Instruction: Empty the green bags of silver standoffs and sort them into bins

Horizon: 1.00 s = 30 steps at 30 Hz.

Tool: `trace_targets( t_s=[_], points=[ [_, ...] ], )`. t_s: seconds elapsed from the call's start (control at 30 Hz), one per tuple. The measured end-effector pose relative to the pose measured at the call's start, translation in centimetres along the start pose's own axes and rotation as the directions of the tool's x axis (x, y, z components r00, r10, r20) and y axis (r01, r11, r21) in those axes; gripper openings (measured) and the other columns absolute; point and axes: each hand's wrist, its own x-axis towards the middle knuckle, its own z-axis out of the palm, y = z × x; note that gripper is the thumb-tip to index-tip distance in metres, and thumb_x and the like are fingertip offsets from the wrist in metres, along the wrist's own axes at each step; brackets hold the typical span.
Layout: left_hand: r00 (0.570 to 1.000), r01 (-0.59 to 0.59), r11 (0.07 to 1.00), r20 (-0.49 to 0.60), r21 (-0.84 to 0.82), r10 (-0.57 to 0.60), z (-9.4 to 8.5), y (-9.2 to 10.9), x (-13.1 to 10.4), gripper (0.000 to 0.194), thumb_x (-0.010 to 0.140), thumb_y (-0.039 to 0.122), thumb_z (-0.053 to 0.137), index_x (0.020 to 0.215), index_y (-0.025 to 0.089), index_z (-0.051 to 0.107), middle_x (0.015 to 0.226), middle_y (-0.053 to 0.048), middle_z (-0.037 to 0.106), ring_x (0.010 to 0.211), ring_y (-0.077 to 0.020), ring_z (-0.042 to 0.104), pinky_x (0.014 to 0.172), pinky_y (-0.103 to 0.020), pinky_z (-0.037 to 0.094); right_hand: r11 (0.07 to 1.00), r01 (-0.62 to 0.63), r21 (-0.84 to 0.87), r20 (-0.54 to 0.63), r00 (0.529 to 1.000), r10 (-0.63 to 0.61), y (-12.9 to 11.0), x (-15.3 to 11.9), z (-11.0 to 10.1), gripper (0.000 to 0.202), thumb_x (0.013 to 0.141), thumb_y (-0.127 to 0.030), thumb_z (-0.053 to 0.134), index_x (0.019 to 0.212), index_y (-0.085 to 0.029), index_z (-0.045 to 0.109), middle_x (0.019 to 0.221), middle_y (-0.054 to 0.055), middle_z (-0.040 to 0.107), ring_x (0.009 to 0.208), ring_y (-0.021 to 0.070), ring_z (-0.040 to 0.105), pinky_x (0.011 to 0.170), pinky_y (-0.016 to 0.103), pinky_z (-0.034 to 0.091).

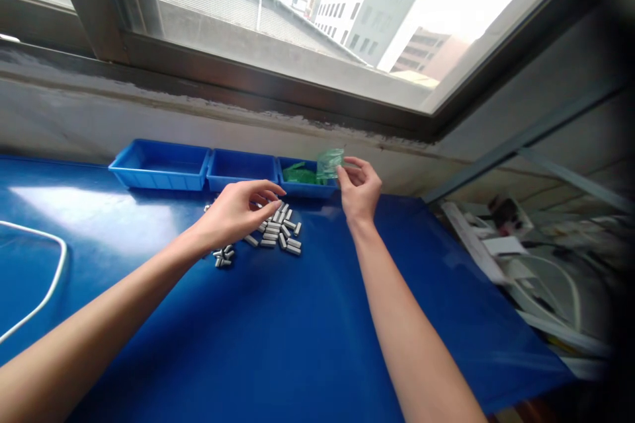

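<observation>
My right hand (360, 189) pinches a small clear green plastic bag (329, 164) between thumb and fingers, above the right end of the right blue bin (310, 190). More green plastic (301, 174) lies inside that bin. My left hand (248, 208) hovers over a pile of short silvery metal cylinders (270, 235) on the blue table, its fingers curved and apart, with nothing visible between them. Left of that pile sits a smaller group of metal pieces (223, 257), partly under my left wrist.
Two more blue bins, the left one (159, 180) and the middle one (241, 183), stand against the wall under the window. A white cable (62, 261) curves over the table (278, 337) at left. A cluttered shelf (476, 248) stands beyond the right edge.
</observation>
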Motion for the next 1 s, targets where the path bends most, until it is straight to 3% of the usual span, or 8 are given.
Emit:
trace_targets(
  t_s=[0.13, 0.3, 0.63, 0.83, 1.0],
  points=[
    [1.0, -0.016, 1.0, 0.016, 0.026, 0.016, 0.0, 0.1, -0.1, 0.03, 0.09, 0.042, 0.065, 0.108, 0.021, 0.075, 0.104, -0.004, 0.076, 0.091, -0.019, 0.071, 0.08, -0.028, 0.056, 0.95, 0.07, -0.303, 0.137, 0.99, -0.029, 0.5, 0.4, 0.8, 0.027, 0.08, -0.033, 0.068, 0.1, -0.017, 0.077, 0.082, 0.009, 0.075, 0.076, 0.024, 0.069, 0.082, 0.041, 0.056],
    [0.999, -0.038, 0.998, 0.018, 0.05, 0.037, -0.2, 0.2, 0.0, 0.028, 0.09, 0.04, 0.064, 0.106, 0.02, 0.076, 0.105, -0.003, 0.077, 0.09, -0.0186, 0.071, 0.081, -0.028, 0.056, 0.801, 0.27, -0.534, 0.222, 0.959, -0.175, 0.4, -0.6, 1.7, 0.028, 0.086, -0.039, 0.065, 0.099, -0.021, 0.082, 0.112, 0.014, 0.072, 0.108, 0.0301, 0.059, 0.102, 0.048, 0.046],
    [0.996, -0.089, 0.994, 0.01, 0.071, 0.088, -0.2, 0.2, 0.0, 0.029, 0.089, 0.038, 0.062, 0.104, 0.019, 0.078, 0.102, -0.006, 0.078, 0.086, -0.0208, 0.072, 0.078, -0.031, 0.058, 0.756, 0.423, -0.499, 0.533, 0.838, -0.116, 0.5, -1.0, 1.7, 0.039, 0.103, -0.043, 0.043, 0.125, -0.026, 0.07, 0.131, 0.008, 0.07, 0.133, 0.0335, 0.053, 0.109, 0.058, 0.035],
    [0.997, -0.078, 0.993, 0.014, 0.084, 0.077, -0.3, 0.2, 0.2, 0.028, 0.088, 0.036, 0.064, 0.103, 0.018, 0.078, 0.101, -0.007, 0.078, 0.085, -0.021, 0.072, 0.079, -0.031, 0.058, 0.757, 0.461, -0.463, 0.508, 0.838, -0.199, 0.1, -1.5, 1.6, 0.04, 0.102, -0.044, 0.045, 0.128, -0.025, 0.068, 0.141, 0.01, 0.063, 0.135, 0.0303, 0.053, 0.111, 0.052, 0.037],
    [0.995, -0.102, 0.986, 0.027, 0.13, 0.1, -0.5, 0.1, 0.1, 0.025, 0.089, 0.036, 0.063, 0.099, 0.018, 0.077, 0.097, -0.006, 0.078, 0.084, -0.0204, 0.072, 0.077, -0.03, 0.057, 0.767, 0.475, -0.431, 0.452, 0.849, -0.272, -0.2, -1.9, 1.4, 0.04, 0.102, -0.042, 0.045, 0.127, -0.021, 0.068, 0.138, 0.013, 0.065, 0.134, 0.0296, 0.054, 0.112, 0.049, 0.038]
  ],
)
